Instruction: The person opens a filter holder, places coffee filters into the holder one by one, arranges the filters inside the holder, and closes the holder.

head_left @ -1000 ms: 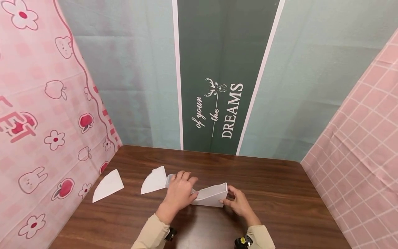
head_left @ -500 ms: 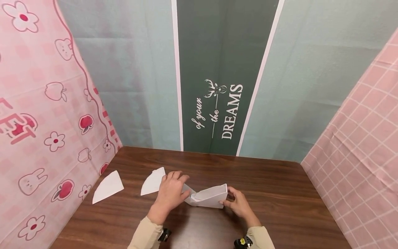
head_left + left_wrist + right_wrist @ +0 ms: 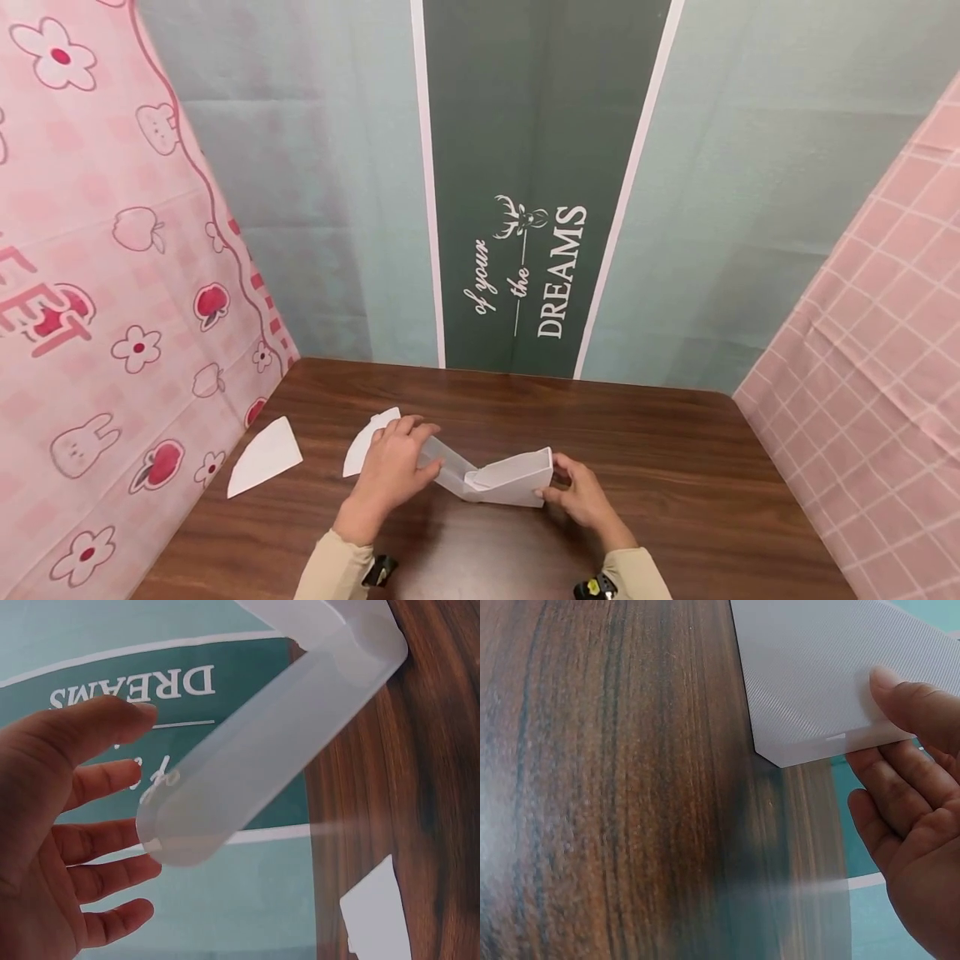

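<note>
A white plastic box (image 3: 513, 485), wedge-shaped, stands on the table with its translucent lid (image 3: 450, 468) swung out to the left. My right hand (image 3: 587, 502) holds the box's right end, thumb on the near face (image 3: 817, 682) and fingers behind. Loosely spread, my left hand (image 3: 392, 473) is at the free end of the lid; in the left wrist view, fingertips meet or lie just behind the lid's rounded end (image 3: 184, 832), while the thumb stands apart. Part of a fan-shaped white paper, like a coffee filter (image 3: 366, 446), is hidden behind the left hand.
Another fan-shaped paper filter (image 3: 266, 458) lies farther left on the brown wooden table (image 3: 675, 467). A green printed curtain (image 3: 517, 167) hangs behind the table's back edge. Pink cloths (image 3: 885, 350) enclose both sides.
My left hand has moved left and toward me, away from the box body, and the lid has come into view, swung out. The right hand stays on the box.
</note>
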Demonstrator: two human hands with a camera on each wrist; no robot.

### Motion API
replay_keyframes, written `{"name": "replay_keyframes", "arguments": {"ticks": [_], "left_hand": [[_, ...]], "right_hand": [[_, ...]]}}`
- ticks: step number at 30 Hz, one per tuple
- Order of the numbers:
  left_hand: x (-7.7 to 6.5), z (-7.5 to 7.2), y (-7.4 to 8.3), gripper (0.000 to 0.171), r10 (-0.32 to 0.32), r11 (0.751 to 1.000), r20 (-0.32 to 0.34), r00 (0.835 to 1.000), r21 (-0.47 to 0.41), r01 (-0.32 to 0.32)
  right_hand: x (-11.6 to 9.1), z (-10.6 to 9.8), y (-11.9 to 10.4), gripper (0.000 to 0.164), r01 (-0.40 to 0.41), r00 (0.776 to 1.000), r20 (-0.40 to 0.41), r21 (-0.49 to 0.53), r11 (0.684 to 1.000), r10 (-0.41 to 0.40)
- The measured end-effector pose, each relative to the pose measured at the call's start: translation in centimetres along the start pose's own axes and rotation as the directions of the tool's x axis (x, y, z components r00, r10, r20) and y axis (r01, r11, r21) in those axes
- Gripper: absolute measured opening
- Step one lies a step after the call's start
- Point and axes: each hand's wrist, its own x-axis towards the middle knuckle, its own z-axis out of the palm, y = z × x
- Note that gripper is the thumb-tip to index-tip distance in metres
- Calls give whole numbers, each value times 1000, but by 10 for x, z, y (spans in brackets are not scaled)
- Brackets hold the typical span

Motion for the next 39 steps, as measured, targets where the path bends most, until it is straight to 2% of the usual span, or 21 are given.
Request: {"name": "replay_keyframes", "arguments": {"ticks": [6,12,16,21,25,32,39], "left_hand": [[-4,-3,-13,40,16,999,-23,1000,-37,-17],[-4,-3,-28,40,18,994,-103,995,-109,-29],[-11,-4,-38,41,-36,991,-113,993,-132,21],[-22,-4,-48,43,-114,988,-80,990,-117,104],[-29,-2,-54,44,-149,983,-62,987,-120,141],[-33,1,-65,43,-192,978,-45,980,-94,187],[-35,11,-78,41,-276,959,-14,961,-70,274]], "right_hand": [[-2,2,-1,44,-8,1000,5,-1,1000,8],[0,1,-1,44,-11,1000,-8,-10,1000,11],[1,1,-3,44,-25,999,-21,-12,1000,25],[0,1,-3,44,-35,999,-22,-19,999,35],[-1,2,-1,45,-27,999,-21,-25,999,26],[0,4,0,44,-15,1000,-27,0,1000,15],[-1,4,1,43,-6,999,-32,0,1000,6]]}}
